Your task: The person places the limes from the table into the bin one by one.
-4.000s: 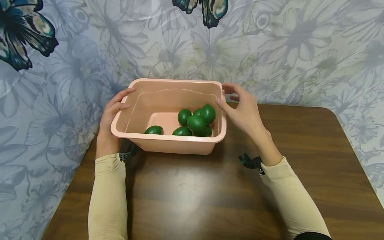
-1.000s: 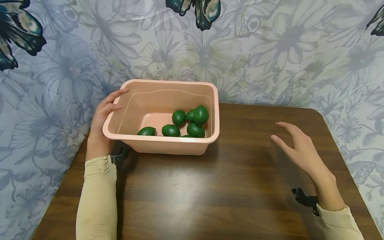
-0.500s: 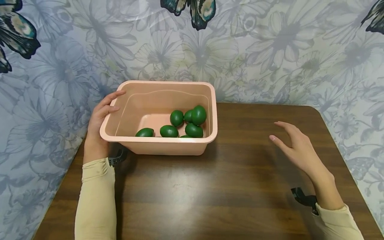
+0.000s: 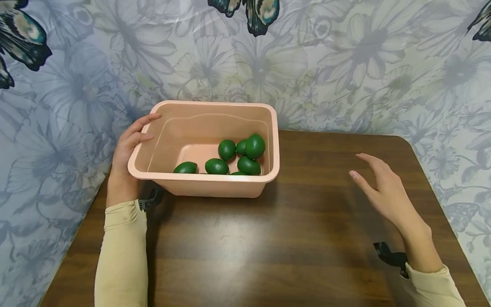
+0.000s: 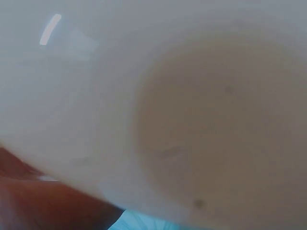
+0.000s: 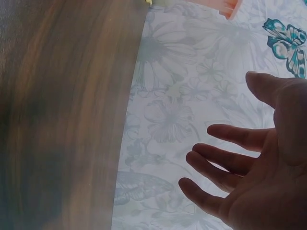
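In the head view a peach plastic tub [image 4: 207, 187] sits toward the back left of the table, tipped so its inside shows. Several glossy dark green oval fruits [image 4: 216, 166] lie in it, mostly toward its right end; their exact kind I cannot tell. My left hand [image 4: 127, 155] grips the tub's left rim. The left wrist view is filled by a blurred pale surface [image 5: 96, 120], with part of that hand [image 5: 53, 203] below. My right hand [image 4: 387, 192] is held over the table's right side, apart from the tub, fingers extended and holding nothing; its spread fingers [image 6: 230, 160] show in the right wrist view.
The brown wooden table [image 4: 238, 256] has a rounded far right corner. Behind it hangs a floral backdrop [image 4: 326, 85] with butterflies. A black strap device [image 4: 391, 256] is on the right wrist. A peach plastic edge [image 6: 225, 5] shows at the top of the right wrist view.
Since four seconds ago, my right hand has left the tub's right rim and moved right. The fruits have shifted and spread slightly. Over the last second both hands stay nearly still.
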`<state>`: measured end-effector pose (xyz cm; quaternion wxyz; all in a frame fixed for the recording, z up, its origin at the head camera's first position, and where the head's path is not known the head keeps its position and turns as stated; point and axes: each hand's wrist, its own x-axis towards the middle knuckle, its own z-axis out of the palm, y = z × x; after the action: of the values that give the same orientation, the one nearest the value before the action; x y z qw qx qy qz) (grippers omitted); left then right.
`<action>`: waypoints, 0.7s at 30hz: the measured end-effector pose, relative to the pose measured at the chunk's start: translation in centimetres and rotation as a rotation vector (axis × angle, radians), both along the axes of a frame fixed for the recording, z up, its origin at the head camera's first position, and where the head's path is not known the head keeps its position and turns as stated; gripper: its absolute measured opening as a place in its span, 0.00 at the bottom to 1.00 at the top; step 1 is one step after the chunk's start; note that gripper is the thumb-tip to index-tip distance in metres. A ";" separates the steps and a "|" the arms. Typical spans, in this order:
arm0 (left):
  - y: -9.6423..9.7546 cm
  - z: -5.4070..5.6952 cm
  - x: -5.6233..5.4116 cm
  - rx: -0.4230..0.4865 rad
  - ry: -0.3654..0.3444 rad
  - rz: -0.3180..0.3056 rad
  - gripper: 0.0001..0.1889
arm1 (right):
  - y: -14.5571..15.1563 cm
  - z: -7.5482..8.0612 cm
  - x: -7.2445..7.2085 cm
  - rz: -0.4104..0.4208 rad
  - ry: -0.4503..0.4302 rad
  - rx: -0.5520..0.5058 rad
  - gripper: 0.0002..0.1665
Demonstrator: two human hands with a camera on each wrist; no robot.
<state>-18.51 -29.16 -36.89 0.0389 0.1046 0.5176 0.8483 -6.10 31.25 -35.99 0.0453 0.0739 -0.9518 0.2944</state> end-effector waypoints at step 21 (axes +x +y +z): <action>-0.8 1.1 0.6 -0.122 -0.004 0.086 0.24 | 2.5 0.6 0.5 -0.038 0.073 0.018 0.36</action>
<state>-17.87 -29.97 -35.78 0.0096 0.0778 0.5725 0.8161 -5.64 33.73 -35.42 0.0849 0.0668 -0.9533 0.2821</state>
